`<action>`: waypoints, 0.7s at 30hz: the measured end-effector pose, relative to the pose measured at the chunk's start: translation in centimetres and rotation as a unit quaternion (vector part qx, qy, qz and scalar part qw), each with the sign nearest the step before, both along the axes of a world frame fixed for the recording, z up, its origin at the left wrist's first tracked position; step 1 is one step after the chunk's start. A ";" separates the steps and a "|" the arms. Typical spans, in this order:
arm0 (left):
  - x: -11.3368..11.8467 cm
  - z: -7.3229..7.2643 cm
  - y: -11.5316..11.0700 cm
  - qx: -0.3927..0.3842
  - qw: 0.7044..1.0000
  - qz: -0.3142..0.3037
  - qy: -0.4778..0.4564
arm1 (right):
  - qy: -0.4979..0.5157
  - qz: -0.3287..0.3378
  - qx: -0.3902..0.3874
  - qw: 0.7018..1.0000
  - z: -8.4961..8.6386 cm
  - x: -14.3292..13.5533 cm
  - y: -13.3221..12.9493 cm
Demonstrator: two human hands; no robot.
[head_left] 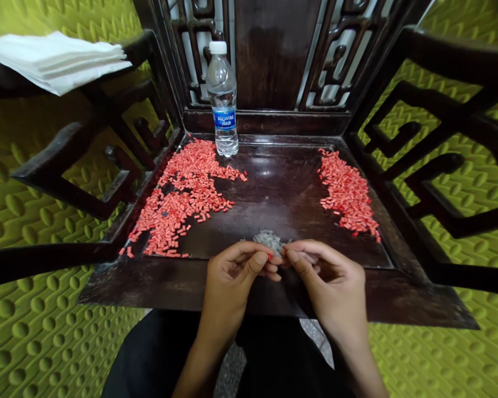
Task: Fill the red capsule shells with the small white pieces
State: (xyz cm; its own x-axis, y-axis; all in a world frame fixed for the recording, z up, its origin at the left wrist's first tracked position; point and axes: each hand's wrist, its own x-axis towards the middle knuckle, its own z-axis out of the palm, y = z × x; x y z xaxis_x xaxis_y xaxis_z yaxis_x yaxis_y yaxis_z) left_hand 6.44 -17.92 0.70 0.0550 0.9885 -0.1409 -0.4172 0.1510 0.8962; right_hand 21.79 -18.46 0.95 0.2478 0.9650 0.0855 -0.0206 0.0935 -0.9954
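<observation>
My left hand [240, 271] pinches a small red piece [270, 256] between thumb and fingertips at the front middle of the dark wooden seat. Close beside it on the right, my right hand [321, 271] has its thumb and forefinger pressed together; whatever is between them is too small to make out. Just beyond the fingertips lies a small heap of clear, whitish bits [268, 237]. A wide spread of small red tube-like pieces [191, 182] covers the left side of the seat, and a narrower pile of them [348, 190] lies on the right.
A water bottle [223, 99] with a white cap stands upright at the back left of the seat [274, 193]. White tissues [58, 61] rest on the left armrest. Carved wooden armrests flank both sides, with a panelled backrest [276, 55] behind.
</observation>
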 end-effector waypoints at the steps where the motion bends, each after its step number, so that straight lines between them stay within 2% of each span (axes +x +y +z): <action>1: 0.1 0.0 0.0 -0.001 1.000 0.007 0.001 | -0.003 -0.003 0.000 1.000 0.0 -0.1 0.0; 5: 0.5 0.1 -0.2 0.008 0.995 0.059 0.077 | 0.004 -0.019 -0.003 1.000 -0.2 -0.2 0.1; 9: 0.6 -0.1 -0.1 0.063 0.986 0.083 0.127 | 0.001 -0.022 -0.001 1.000 -0.4 0.0 0.0; 13: 0.3 -0.4 0.0 0.091 0.984 0.071 0.132 | 0.001 -0.009 -0.001 1.000 -0.4 0.0 0.0; 21: 0.0 -0.3 -0.1 0.068 0.992 0.011 0.105 | -0.010 0.022 0.013 1.000 -0.3 0.1 0.2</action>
